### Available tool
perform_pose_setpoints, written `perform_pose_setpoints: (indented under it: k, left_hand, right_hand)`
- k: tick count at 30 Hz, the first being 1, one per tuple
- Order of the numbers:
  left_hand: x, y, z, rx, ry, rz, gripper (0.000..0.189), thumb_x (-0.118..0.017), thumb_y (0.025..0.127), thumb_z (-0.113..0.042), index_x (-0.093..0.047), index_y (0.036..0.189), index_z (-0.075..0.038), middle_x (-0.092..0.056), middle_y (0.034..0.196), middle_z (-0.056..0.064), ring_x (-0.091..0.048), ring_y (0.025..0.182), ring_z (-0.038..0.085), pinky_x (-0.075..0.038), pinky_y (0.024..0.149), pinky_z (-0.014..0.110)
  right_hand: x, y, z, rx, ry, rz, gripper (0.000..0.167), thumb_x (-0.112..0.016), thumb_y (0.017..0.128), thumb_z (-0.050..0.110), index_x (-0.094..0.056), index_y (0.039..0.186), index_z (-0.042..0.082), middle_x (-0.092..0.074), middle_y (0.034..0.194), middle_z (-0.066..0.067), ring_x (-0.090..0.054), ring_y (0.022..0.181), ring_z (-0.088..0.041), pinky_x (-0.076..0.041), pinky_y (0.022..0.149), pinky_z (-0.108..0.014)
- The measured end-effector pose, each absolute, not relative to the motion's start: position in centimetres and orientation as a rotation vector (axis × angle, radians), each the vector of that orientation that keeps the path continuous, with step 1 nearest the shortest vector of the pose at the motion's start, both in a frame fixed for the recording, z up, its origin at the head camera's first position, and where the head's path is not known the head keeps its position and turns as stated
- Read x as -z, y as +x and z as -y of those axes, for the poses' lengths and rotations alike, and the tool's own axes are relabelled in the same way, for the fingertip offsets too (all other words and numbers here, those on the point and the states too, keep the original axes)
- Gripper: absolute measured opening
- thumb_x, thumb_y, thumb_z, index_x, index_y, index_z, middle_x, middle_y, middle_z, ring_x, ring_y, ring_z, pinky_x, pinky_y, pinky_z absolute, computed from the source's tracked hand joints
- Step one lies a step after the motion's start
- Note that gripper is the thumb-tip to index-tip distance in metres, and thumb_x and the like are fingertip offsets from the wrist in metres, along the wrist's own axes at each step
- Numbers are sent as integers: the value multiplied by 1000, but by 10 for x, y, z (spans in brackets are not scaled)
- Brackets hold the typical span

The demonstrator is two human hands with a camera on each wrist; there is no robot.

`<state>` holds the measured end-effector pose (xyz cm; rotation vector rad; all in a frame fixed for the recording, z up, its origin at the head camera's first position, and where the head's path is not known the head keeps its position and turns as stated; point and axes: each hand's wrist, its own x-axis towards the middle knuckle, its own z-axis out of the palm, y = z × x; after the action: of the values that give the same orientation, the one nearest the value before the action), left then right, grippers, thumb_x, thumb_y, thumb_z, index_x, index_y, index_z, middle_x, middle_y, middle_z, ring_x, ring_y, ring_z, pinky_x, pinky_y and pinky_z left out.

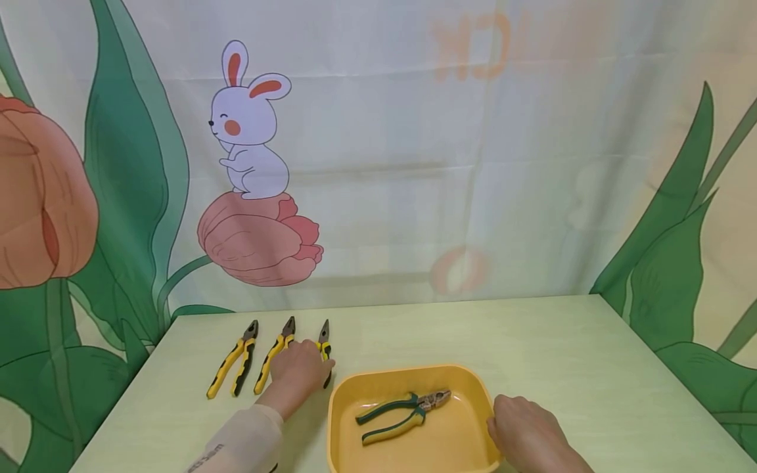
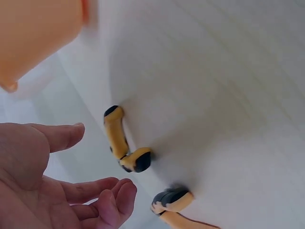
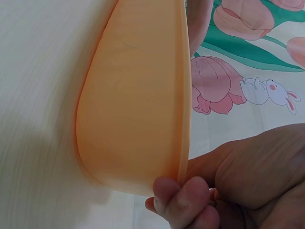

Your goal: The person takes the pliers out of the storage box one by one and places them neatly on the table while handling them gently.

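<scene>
My left hand (image 1: 300,368) reaches over the table between the middle pliers (image 1: 269,363) and the needle-nose pliers (image 1: 324,334), partly covering both. In the left wrist view its thumb and fingers are apart with nothing between them, near yellow-and-black plier handles (image 2: 115,133). Another pair of yellow-and-black pliers (image 1: 226,369) lies farthest left. With fingers and thumb, my right hand (image 1: 526,427) pinches the right rim of a yellow plastic basin (image 1: 458,443). Inside the basin lies one pair of pliers (image 1: 420,403) with green-and-yellow handles, its head toward the right.
The pale table (image 1: 568,348) extends to the right and behind the basin. Along its back edge hangs a curtain (image 1: 378,164) printed with a rabbit, tulips and large leaves.
</scene>
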<state>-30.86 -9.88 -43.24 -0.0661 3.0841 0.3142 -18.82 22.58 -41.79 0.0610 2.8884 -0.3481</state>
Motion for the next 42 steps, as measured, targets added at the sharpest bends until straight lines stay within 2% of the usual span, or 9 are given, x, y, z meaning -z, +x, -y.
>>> perform_pose_setpoints:
  k: [6, 10, 16, 24, 31, 35, 42]
  left_hand:
    - [422, -304, 97, -313, -51, -3101, 44, -71, 97, -44, -62, 90, -2, -56, 75, 9, -56, 65, 23, -47, 55, 37]
    - [417, -300, 95, -320, 1, -3145, 43, -72, 96, -43, -61, 88, -3, -54, 76, 9, -54, 65, 24, -46, 55, 38]
    - [404, -288, 87, -286, 118, -3199, 44, -70, 96, -44, -62, 89, -2, -53, 80, 10, -55, 70, 27, -50, 61, 43]
    - [396, -275, 73, -323, 238, -3246, 44, -73, 95, -43, -58, 77, -6, -53, 76, 8, -56, 68, 27, -50, 67, 45]
    - [390, -263, 62, -349, 319, -3259, 43, -75, 94, -43, -69, 98, -1, -63, 90, 12, -63, 84, 32, -49, 83, 54]
    - [388, -258, 57, -368, 368, -3247, 44, -75, 94, -43, -70, 106, -1, -64, 95, 11, -63, 88, 32, -47, 84, 54]
    - [386, -248, 51, -376, 460, -3255, 44, -76, 93, -43, -71, 110, -3, -65, 97, 10, -61, 91, 31, -45, 84, 54]
  right_hand:
    - [418, -188, -225, 338, 60, -2895, 30, -63, 98, 10, -54, 70, 8, -49, 62, -2, -45, 54, -16, -41, 55, -28]
    - [418, -188, -225, 336, 58, -2899, 30, -63, 98, 10, -54, 69, 8, -48, 61, -2, -45, 54, -16, -41, 55, -28]
    - [418, -187, -225, 334, 53, -2905, 31, -63, 97, 10, -54, 68, 9, -47, 60, -1, -44, 53, -15, -41, 54, -28]
    - [418, -187, -225, 330, 50, -2912, 30, -63, 97, 10, -53, 69, 9, -48, 61, -1, -43, 53, -15, -40, 53, -27]
    - [418, -189, -225, 321, 65, -2902, 28, -62, 97, 11, -53, 70, 9, -49, 63, -2, -45, 55, -16, -40, 54, -28]
    - [418, -188, -225, 329, 60, -2902, 28, -62, 97, 10, -54, 70, 9, -48, 62, -2, -44, 54, -16, -40, 54, -28]
    - [418, -187, -225, 341, 60, -2908, 30, -63, 96, 9, -54, 67, 9, -47, 60, -1, -42, 53, -15, -39, 53, -28]
